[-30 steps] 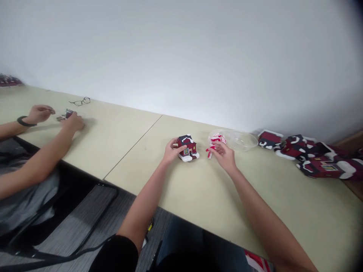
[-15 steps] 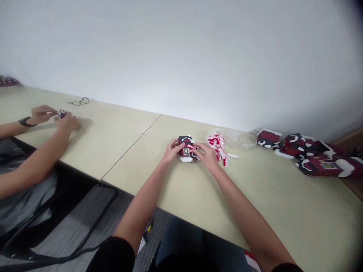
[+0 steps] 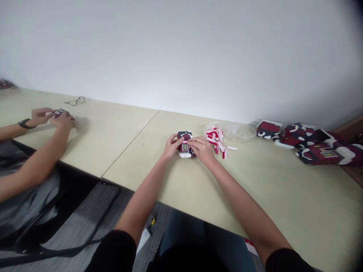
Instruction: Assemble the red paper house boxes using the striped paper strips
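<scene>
A small dark red and black model house [image 3: 185, 135] with white snow-like trim and a lit-looking yellow window rests on the table in front of me. My left hand [image 3: 170, 146] grips its left side, the thumb lying on the front face. Above the window, a small red-and-white striped strip [image 3: 185, 142] shows against the front. The fingers of my right hand [image 3: 203, 150] are pinched at that strip and partly cover the house's right side. Just beyond my right hand lies a loose pile of red-and-white strips [image 3: 217, 142].
The pile spills from a clear plastic clamshell container [image 3: 242, 132]. Several similar model houses [image 3: 327, 154] cluster along the wall at right. At left, a co-worker's hands [image 3: 62, 119] handle another small house near a pair of glasses [image 3: 75, 101]. A seam crosses the table.
My right hand has shifted slightly left over the house front, bringing the strip to the top of the window. My left thumb has moved toward it. The view has shifted a little.
</scene>
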The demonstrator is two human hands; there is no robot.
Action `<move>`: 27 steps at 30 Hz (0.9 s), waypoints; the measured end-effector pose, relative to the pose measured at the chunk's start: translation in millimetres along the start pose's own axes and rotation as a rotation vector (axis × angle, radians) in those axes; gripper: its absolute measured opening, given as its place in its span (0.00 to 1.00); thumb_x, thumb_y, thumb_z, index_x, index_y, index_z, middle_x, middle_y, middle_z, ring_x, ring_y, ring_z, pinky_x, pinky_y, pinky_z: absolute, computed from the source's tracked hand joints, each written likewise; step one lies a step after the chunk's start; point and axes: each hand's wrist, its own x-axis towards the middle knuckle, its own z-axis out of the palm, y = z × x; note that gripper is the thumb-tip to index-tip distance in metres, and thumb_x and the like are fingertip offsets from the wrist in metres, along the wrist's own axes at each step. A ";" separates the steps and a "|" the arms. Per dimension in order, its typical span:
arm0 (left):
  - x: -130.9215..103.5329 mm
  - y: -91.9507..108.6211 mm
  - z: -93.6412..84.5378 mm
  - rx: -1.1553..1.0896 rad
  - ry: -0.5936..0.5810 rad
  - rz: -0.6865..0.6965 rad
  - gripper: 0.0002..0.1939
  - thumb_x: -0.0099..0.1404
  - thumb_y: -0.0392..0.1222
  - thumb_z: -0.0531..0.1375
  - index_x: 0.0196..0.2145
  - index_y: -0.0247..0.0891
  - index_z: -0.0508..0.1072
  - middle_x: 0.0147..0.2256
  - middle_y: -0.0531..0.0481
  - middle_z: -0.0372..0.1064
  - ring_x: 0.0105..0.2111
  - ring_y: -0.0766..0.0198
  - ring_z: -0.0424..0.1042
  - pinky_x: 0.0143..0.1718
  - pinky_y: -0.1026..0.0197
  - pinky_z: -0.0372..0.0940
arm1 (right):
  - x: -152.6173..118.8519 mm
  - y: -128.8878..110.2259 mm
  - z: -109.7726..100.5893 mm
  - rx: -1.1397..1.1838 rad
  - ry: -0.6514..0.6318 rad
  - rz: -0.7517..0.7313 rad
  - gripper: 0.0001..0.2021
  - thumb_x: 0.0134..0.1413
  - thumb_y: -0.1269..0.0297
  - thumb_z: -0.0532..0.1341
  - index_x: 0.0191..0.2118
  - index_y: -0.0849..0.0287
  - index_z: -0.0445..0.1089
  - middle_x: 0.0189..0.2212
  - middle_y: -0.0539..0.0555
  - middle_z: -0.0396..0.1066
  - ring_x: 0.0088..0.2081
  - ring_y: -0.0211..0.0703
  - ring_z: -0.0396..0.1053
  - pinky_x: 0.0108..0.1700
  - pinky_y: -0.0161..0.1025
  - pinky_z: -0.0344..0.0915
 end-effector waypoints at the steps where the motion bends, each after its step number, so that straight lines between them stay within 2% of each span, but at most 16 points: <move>1: -0.5 0.1 0.5 0.007 -0.001 0.004 0.35 0.43 0.61 0.73 0.43 0.38 0.74 0.35 0.48 0.76 0.31 0.67 0.72 0.35 0.65 0.68 | 0.3 -0.3 -0.2 -0.006 -0.009 0.005 0.13 0.66 0.67 0.56 0.42 0.54 0.80 0.42 0.58 0.77 0.44 0.47 0.72 0.49 0.49 0.69; 6: 0.0 -2.4 -0.3 0.052 0.007 0.010 0.34 0.44 0.61 0.73 0.45 0.38 0.74 0.37 0.48 0.76 0.33 0.65 0.73 0.35 0.64 0.67 | -0.5 1.0 -1.1 -0.040 -0.006 0.004 0.14 0.65 0.70 0.55 0.40 0.54 0.79 0.42 0.58 0.76 0.44 0.47 0.71 0.49 0.50 0.69; 11: 1.1 -4.2 -2.4 0.058 -0.025 0.000 0.33 0.47 0.60 0.71 0.46 0.39 0.73 0.37 0.48 0.76 0.34 0.64 0.73 0.35 0.64 0.66 | -1.1 1.0 -4.5 -0.118 -0.037 -0.031 0.14 0.65 0.71 0.55 0.39 0.54 0.79 0.41 0.57 0.77 0.44 0.46 0.71 0.48 0.47 0.69; 18: -0.7 -4.6 0.1 0.013 -0.024 0.012 0.36 0.46 0.61 0.71 0.47 0.39 0.72 0.41 0.46 0.76 0.37 0.62 0.74 0.39 0.61 0.68 | -4.5 -1.7 -2.4 -0.223 -0.035 -0.019 0.13 0.66 0.69 0.56 0.39 0.53 0.79 0.41 0.55 0.77 0.44 0.45 0.71 0.49 0.44 0.68; 27: -2.2 -5.3 2.3 -0.048 -0.004 0.024 0.37 0.43 0.62 0.73 0.46 0.38 0.73 0.39 0.47 0.76 0.38 0.62 0.74 0.43 0.61 0.69 | -6.4 -2.3 -3.6 -0.194 -0.005 -0.022 0.17 0.68 0.67 0.52 0.39 0.56 0.79 0.40 0.58 0.76 0.43 0.45 0.71 0.48 0.43 0.69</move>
